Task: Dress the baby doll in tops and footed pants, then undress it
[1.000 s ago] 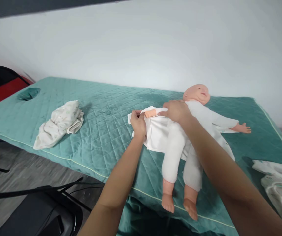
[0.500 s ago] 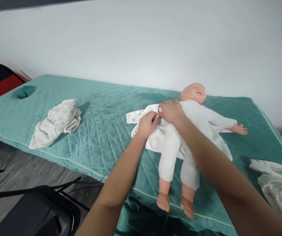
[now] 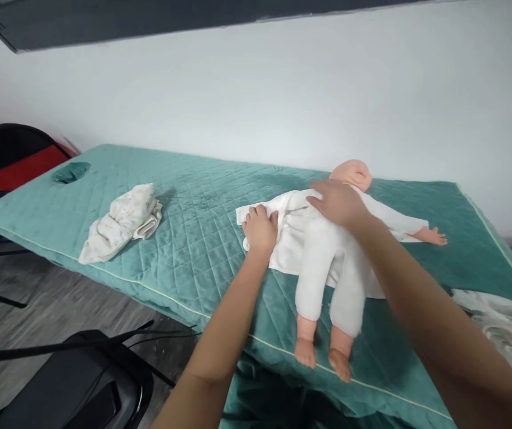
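A baby doll (image 3: 327,268) lies on its back, in white clothes with bare feet, head toward the wall. Beneath it a white baby garment (image 3: 283,250) is spread out, one sleeve reaching left. My left hand (image 3: 260,229) rests on that sleeve near the doll's side, fingers a little apart and the thumb raised. Over the doll's chest lies my right hand (image 3: 339,201), slightly blurred, with thumb and fingers apart. It hides the upper body and the doll's arm on that side. The other arm stretches to the right.
The doll is on a green quilted bed (image 3: 202,238) with a round hole (image 3: 72,172) at its far left. A bundled patterned cloth (image 3: 124,223) lies to the left, another patterned cloth (image 3: 506,328) at the lower right. A black folding chair (image 3: 81,381) stands in front.
My left hand has let go of the garment's edge and moved left onto the sleeve. My right hand has shifted right over the doll's chest. The camera view has tilted up.
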`<state>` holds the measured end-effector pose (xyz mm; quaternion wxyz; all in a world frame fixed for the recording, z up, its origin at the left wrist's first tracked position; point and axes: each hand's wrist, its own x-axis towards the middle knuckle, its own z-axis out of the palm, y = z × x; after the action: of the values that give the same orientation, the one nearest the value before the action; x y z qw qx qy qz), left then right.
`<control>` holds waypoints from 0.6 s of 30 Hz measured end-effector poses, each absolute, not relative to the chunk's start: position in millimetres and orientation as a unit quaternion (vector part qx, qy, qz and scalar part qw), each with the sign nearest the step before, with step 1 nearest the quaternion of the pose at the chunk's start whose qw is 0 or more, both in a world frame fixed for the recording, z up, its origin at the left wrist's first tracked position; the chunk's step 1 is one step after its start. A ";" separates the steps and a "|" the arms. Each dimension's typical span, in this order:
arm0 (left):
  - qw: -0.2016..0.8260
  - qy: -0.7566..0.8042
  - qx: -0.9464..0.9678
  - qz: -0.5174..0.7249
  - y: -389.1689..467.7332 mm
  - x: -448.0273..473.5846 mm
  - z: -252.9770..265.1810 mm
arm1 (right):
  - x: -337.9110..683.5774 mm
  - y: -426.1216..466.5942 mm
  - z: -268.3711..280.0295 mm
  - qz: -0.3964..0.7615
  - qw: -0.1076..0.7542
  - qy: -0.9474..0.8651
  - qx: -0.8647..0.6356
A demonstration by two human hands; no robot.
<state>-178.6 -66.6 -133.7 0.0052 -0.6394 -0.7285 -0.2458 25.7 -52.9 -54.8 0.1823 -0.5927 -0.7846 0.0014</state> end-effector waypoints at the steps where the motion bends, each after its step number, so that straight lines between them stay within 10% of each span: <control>1: 0.003 -0.726 -0.646 -0.235 -66.9 -178.4 -133.6 | 40.2 -61.5 -57.8 0.001 0.245 -0.766 -0.595; 5: -0.007 -0.686 -0.688 -0.239 -67.1 -179.3 -133.4 | 88.8 -99.1 -84.9 -0.049 0.415 -0.536 -0.734; 13: -0.140 -0.592 -0.711 -0.353 -75.8 -166.4 -121.2 | 98.4 -128.5 -90.4 0.061 0.270 -0.473 -0.837; 18: -0.252 -0.545 -0.678 -0.424 -60.2 -136.4 -103.2 | 99.8 -123.9 -97.6 0.137 0.391 -0.475 -0.776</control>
<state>-136.4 -60.2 -103.2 -0.2518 -0.6778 -0.5452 -0.4242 99.8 -123.9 -97.6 0.3910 -0.7763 -0.4750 0.1372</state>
